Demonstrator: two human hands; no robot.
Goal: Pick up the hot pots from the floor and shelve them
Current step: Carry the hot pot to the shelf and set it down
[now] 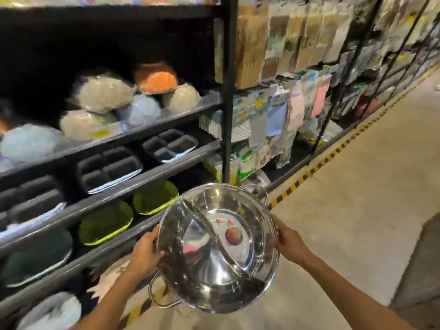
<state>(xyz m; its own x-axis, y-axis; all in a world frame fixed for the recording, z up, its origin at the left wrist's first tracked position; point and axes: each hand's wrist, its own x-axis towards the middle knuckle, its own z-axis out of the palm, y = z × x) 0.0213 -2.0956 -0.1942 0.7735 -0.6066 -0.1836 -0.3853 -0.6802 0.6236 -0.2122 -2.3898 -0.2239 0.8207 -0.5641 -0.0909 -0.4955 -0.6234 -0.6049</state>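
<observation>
Holding the hot pot (217, 248) off the floor, we have it pinched by the rim on two opposite sides, and that grip is where trouble could start. Our left hand (145, 251) is closed over the rim on its side, thumb hooked inside the wall, fingers underneath and out of sight. Beyond that hand, the shelves (147, 172) are already crowded: black divided trays (108, 169) above, green mats (106, 222) level with the pot. If we swing toward them without a clear slot, the rim or the near loop handle (159, 294), which hangs free below the left grip, could catch a shelf edge. Between our hands the pot tilts toward us, its divider (214, 231) and red sticker (233, 235) showing; polished steel is slippery, so a tilt further could slide it through our fingers. Our right hand (289, 242) is wrapped on the opposite rim, and the far handle (258, 191) juts beyond it unused. We judge the handles safer.
</observation>
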